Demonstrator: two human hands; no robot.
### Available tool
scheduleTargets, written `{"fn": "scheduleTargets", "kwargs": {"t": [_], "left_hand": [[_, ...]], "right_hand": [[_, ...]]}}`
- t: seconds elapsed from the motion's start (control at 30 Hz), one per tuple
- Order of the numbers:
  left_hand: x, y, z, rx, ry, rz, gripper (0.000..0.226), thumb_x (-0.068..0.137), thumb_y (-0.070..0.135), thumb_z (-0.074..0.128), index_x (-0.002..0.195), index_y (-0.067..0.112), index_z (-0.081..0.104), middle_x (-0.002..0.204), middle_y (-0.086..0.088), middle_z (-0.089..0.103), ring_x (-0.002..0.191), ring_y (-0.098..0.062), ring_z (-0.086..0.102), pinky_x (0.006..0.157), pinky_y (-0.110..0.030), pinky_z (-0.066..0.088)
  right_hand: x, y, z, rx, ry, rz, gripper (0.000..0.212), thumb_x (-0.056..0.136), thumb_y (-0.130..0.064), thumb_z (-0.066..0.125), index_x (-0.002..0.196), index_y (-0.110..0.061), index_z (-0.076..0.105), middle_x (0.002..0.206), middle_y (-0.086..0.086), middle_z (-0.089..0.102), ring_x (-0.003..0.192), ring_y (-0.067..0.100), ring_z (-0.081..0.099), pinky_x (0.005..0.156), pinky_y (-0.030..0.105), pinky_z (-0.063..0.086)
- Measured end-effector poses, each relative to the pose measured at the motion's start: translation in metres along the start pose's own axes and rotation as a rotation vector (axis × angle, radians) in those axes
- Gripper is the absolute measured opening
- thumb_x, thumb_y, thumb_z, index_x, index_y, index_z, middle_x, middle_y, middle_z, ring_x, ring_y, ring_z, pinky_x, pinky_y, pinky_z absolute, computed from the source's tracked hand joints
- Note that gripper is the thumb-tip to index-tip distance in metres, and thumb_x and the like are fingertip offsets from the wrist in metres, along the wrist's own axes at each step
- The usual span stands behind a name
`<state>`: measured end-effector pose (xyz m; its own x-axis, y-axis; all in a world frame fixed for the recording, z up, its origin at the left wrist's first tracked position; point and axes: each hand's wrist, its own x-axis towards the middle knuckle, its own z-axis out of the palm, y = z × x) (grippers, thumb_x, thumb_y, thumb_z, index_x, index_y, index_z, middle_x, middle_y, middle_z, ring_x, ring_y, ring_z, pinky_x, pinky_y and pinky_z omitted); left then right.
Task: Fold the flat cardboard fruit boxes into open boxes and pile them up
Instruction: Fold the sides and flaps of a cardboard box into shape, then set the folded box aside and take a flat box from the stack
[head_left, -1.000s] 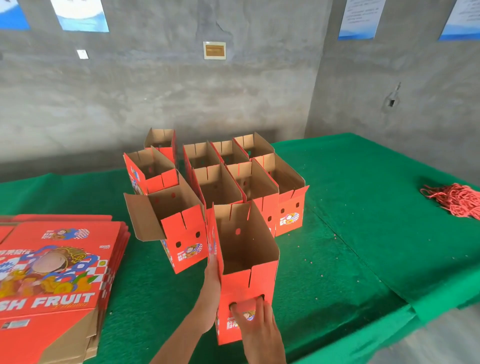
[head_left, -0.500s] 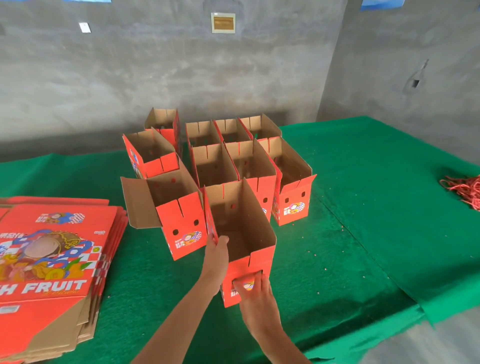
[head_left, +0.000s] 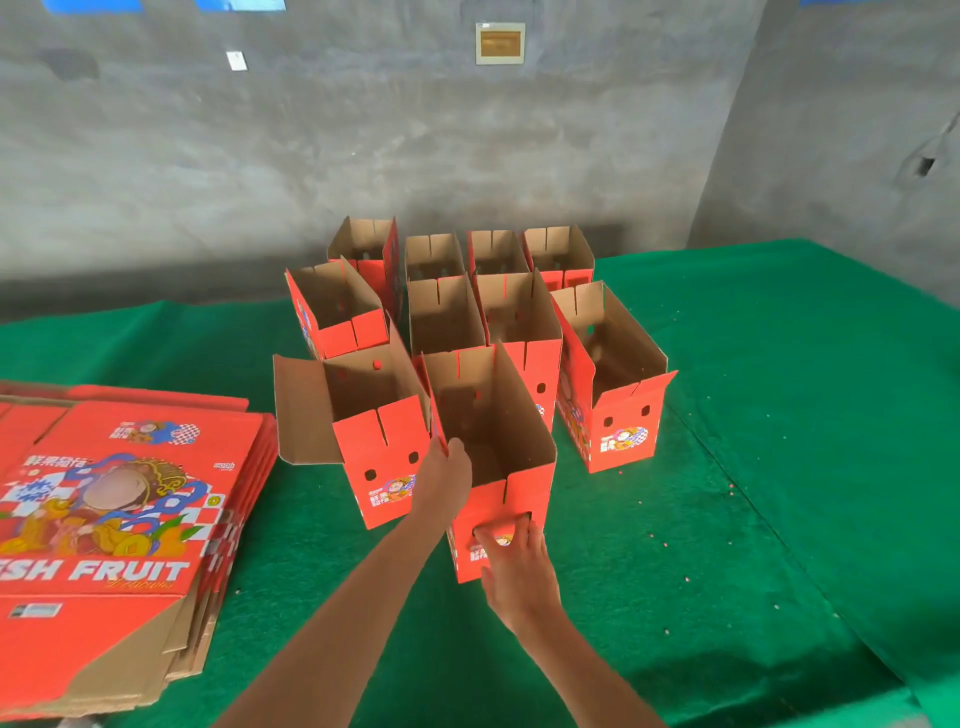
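Note:
The nearest folded red fruit box (head_left: 488, 405) stands upright and open-topped on the green table, right behind the group of folded boxes (head_left: 519, 312). My left hand (head_left: 447, 483) grips the top edge of its left wall. My right hand (head_left: 511, 564) is on its front face, fingertips hooked into the two handle holes. To its left, touching it, stands a box with one brown flap spread outward (head_left: 374, 447). A stack of flat printed boxes (head_left: 119, 499) lies at the left.
Several open boxes stand in rows toward the grey concrete wall (head_left: 467, 156); one more (head_left: 618, 374) is off to the right. The green cloth-covered table (head_left: 779, 467) stretches right, with a seam and its front edge at the lower right.
Both hands have pushed the nearest box away from me, up against the row of folded boxes. The hands keep the same hold on it.

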<state>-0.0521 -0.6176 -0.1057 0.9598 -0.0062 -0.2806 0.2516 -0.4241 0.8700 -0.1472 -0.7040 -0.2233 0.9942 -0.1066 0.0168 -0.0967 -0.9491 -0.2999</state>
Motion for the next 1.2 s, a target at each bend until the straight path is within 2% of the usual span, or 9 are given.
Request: {"fn": "scheduleTargets", "kwargs": {"t": [0.2,0.27,0.47,0.63,0.77,0.87,0.97,1.07,1.2], "left_hand": [[0.006,0.0,-0.018,0.158,-0.022,-0.087,0.033,0.102,0.016,0.042,0.124,-0.004,0.058,0.123,-0.025,0.063,0.112,-0.043,0.064,0.095,-0.049,0.056],[0.002,-0.005,-0.024,0.213,-0.043,-0.129,0.027,0.097,0.009,0.043,0.111,-0.006,0.059,0.119,-0.027,0.064,0.108,-0.044,0.066,0.095,-0.047,0.056],[0.005,-0.007,-0.047,0.347,-0.116,-0.078,0.026,0.104,0.011,0.05,0.122,-0.004,0.061,0.121,-0.019,0.067,0.113,-0.036,0.067,0.093,-0.039,0.056],[0.031,-0.016,-0.056,0.131,0.069,-0.108,0.025,0.104,0.023,0.043,0.1,0.003,0.057,0.079,-0.014,0.068,0.058,-0.027,0.072,0.049,-0.025,0.048],[0.041,-0.018,-0.048,0.007,0.113,-0.022,0.021,0.098,0.01,0.05,0.094,-0.001,0.067,0.081,-0.013,0.067,0.079,-0.036,0.071,0.073,-0.04,0.06],[0.045,-0.024,-0.036,0.018,0.098,0.026,0.035,0.103,0.019,0.048,0.073,0.006,0.059,0.062,-0.005,0.055,0.061,-0.026,0.056,0.054,-0.029,0.042],[0.052,-0.029,-0.026,-0.122,0.101,0.059,0.042,0.106,0.027,0.046,0.066,0.015,0.046,0.053,0.004,0.039,0.048,-0.011,0.039,0.041,-0.017,0.027],[0.06,-0.035,-0.025,-0.193,0.148,0.087,0.047,0.105,0.032,0.049,0.06,0.021,0.043,0.047,0.009,0.035,0.042,-0.006,0.033,0.04,-0.019,0.023],[0.055,-0.038,-0.039,-0.241,0.109,0.171,0.048,0.104,0.037,0.048,0.061,0.018,0.039,0.056,0.006,0.038,0.055,-0.014,0.035,0.056,-0.03,0.026]], "right_hand": [[0.009,-0.003,0.0,0.022,-0.11,0.024,0.048,0.106,-0.039,0.046,0.152,-0.037,0.034,0.16,0.036,0.015,0.152,0.048,0.014,0.125,0.05,0.022],[0.009,-0.01,0.001,0.027,-0.128,0.023,0.045,0.105,-0.042,0.046,0.149,-0.035,0.04,0.158,0.038,0.017,0.151,0.048,0.016,0.123,0.049,0.024],[0.011,-0.033,0.006,0.046,-0.169,0.015,0.046,0.104,-0.04,0.048,0.149,-0.035,0.04,0.16,0.034,0.017,0.151,0.047,0.017,0.123,0.049,0.026],[0.028,-0.047,0.008,0.036,-0.175,0.032,0.049,0.105,-0.038,0.046,0.153,-0.037,0.035,0.16,0.034,0.016,0.15,0.048,0.019,0.122,0.05,0.026],[0.05,-0.044,0.004,0.123,-0.194,0.023,0.057,0.106,-0.036,0.047,0.16,-0.036,0.028,0.164,0.034,-0.002,0.152,0.049,0.017,0.124,0.048,0.028],[0.067,-0.037,-0.002,0.21,-0.202,0.035,0.062,0.106,-0.036,0.049,0.162,-0.029,0.024,0.166,0.028,-0.012,0.156,0.044,0.012,0.125,0.042,0.027],[0.081,-0.031,-0.01,0.285,-0.214,0.043,0.069,0.106,-0.037,0.05,0.164,-0.021,0.017,0.168,0.021,-0.016,0.152,0.037,0.031,0.118,0.036,0.037],[0.086,-0.037,-0.017,0.335,-0.139,0.016,0.064,0.106,-0.025,0.05,0.162,-0.014,0.021,0.171,0.013,-0.001,0.145,0.03,0.044,0.114,0.033,0.039],[0.085,-0.062,-0.024,0.431,0.066,-0.044,0.04,0.104,-0.015,0.05,0.143,-0.009,0.054,0.143,0.009,0.056,0.13,0.023,0.056,0.11,0.031,0.04]]}}
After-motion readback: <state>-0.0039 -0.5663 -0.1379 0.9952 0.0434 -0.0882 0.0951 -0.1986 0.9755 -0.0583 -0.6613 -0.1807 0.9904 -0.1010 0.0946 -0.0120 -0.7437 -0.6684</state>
